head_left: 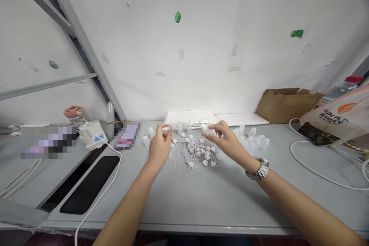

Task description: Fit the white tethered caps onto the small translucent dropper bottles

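My right hand (226,138) pinches a small white dropper bottle (205,128) between thumb and fingers, its thin tip pointing up and to the left. My left hand (160,145) is closed in a pinch on a small white piece, mostly hidden by the fingers. Between and below the hands lies a tangled pile of white caps on cords (198,152). Behind the pile stand two needle-tipped bottles (189,127). Another bottle (145,140) stands left of my left hand. Several translucent bottles (250,147) are grouped beyond my right hand.
A cardboard box (288,105) and a printed plastic bag (334,117) occupy the right, with a white cable (317,177) looping in front. On the left are a black pad (90,184), a white power strip (92,135) and a blurred phone-like object (127,135). A white wall backs the grey table.
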`<state>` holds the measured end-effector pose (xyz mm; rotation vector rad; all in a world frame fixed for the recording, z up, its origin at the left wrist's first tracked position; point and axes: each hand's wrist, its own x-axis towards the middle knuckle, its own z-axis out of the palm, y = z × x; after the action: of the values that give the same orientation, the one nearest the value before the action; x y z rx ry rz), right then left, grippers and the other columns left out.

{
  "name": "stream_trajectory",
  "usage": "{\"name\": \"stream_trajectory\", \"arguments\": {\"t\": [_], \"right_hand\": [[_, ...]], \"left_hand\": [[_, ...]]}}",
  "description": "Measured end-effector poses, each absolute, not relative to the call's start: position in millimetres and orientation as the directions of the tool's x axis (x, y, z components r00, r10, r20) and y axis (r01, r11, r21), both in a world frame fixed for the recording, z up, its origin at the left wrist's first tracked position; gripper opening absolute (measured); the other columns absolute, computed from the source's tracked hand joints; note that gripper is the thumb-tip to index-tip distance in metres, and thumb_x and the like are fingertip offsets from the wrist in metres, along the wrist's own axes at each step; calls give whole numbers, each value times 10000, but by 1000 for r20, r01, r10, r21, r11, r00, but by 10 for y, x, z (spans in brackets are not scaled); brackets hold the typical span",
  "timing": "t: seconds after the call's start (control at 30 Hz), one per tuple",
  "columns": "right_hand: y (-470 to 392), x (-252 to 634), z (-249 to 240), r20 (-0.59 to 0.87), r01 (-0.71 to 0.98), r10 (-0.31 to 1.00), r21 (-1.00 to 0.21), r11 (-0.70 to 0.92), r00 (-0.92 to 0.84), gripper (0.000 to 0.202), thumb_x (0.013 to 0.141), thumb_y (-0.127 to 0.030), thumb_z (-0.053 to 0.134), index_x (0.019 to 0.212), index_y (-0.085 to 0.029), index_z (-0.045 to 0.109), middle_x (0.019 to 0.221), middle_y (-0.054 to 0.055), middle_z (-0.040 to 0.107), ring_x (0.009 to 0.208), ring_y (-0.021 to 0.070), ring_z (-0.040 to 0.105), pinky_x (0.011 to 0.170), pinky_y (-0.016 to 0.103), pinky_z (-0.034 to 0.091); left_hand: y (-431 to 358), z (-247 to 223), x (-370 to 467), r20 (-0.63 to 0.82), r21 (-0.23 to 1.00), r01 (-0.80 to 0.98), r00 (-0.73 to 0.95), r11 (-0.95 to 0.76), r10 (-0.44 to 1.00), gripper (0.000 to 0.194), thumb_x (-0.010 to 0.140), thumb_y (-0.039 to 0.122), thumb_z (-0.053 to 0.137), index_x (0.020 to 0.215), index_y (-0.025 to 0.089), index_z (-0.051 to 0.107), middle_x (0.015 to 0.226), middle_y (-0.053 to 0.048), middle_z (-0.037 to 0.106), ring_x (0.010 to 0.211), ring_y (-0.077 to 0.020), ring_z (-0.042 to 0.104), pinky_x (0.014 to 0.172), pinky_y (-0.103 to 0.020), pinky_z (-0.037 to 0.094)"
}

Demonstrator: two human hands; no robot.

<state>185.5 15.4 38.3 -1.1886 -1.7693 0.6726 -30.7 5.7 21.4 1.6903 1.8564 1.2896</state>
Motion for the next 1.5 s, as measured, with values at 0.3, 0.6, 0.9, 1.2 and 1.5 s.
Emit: {"name": "stream_trajectory", "arguments": {"t": [0.3, 0.6, 0.9, 1.2, 1.5], "right_hand": [[732, 1657, 407, 132, 667, 944, -678, 308, -301, 154, 725, -300, 569, 793, -197, 477, 659, -7, 571, 575, 127, 511, 500, 227, 348], [918, 1490, 273, 124, 777, 969, -580, 246, -214, 210, 729, -203, 528, 935, -171, 501, 625, 14, 643, 621, 158, 595, 545, 222, 334], [813, 1427, 183, 82, 832, 983, -524, 185, -166, 209, 768, -184, 479, 975, -166, 504, 611, 10, 645, 483, 136, 588, 517, 226, 326], [913, 1369, 32, 53, 848, 994, -520, 105, -91, 167, 754, -240, 508, 903, -178, 552, 705, 26, 665, 508, 130, 588, 510, 229, 326], [820, 1420, 119, 77, 876, 992, -466, 123, -98, 353, 760, -402, 547, 1001, -145, 540, 835, 91, 658, 682, 188, 612, 550, 249, 354]], "left_hand": [[52, 200, -317, 211, 331, 929, -245, 166, 946, 261, 854, 347, 338, 987, 206, 513, 977, -100, 597, 933, -255, 556, 654, -306, 402], [64, 278, -512, 52, 233, 940, -268, 250, 962, 343, 857, 364, 285, 897, 170, 565, 877, -140, 651, 817, -298, 605, 617, -341, 408], [39, 242, -473, -21, 168, 952, -255, 255, 967, 366, 838, 348, 337, 1041, 104, 517, 970, -205, 626, 879, -327, 607, 666, -386, 426], [47, 202, -451, -81, 160, 959, -223, 233, 972, 342, 835, 347, 384, 1004, 100, 549, 1003, -200, 609, 930, -324, 593, 699, -368, 428], [70, 157, -463, -105, 192, 963, -172, 190, 980, 261, 804, 278, 423, 987, 136, 545, 1027, -177, 600, 930, -298, 591, 681, -332, 418]]}}
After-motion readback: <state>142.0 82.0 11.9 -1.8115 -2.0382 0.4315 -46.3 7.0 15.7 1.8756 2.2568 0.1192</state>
